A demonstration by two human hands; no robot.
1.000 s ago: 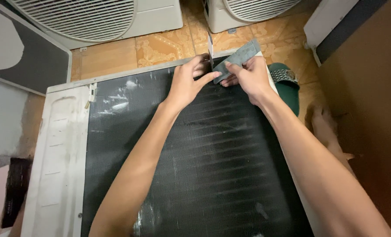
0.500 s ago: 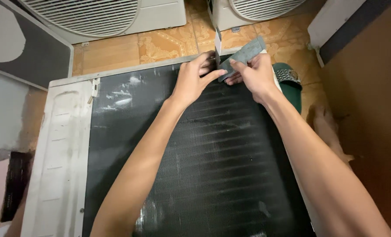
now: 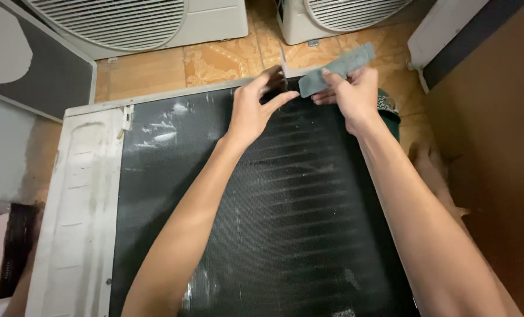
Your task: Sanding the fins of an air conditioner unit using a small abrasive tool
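Two bare hands at the far edge of a large black finned coil [image 3: 274,223], flat and rectangular, ribbed with fine close-set fins and faint horizontal bands, scuffed whitish near the top left and bottom. One grey-blue flat strip [image 3: 335,69], stiff and rectangular like a small comb or card, pinched in the right hand [image 3: 350,94] between thumb and fingers, one end jutting up and to the right beyond the knuckles, the lower end just at the coil's top edge. Left hand [image 3: 253,108] resting on the coil's top edge, thumb and forefinger drawn together; whether anything sits between them, cannot tell. Just beside those fingertips, a thin pale upright sliver [image 3: 283,63] at the edge, too small to make out.

Left of the coil, one white metal side panel [image 3: 77,217], pressed with shallow ribs, dirty and streaked, joined to a white frame running along the top. Beyond, on a floor of glossy tan patterned tiles [image 3: 215,61], two white fan units: one [image 3: 133,23] with a broad round slatted grille at upper left, another [image 3: 344,14] at upper centre. One dark grey board [image 3: 33,70] leaning at far left. At right, a brown cardboard surface [image 3: 497,176], and one bare foot [image 3: 432,170] beside a dark green sandal [image 3: 388,111] partly hidden behind the right wrist.
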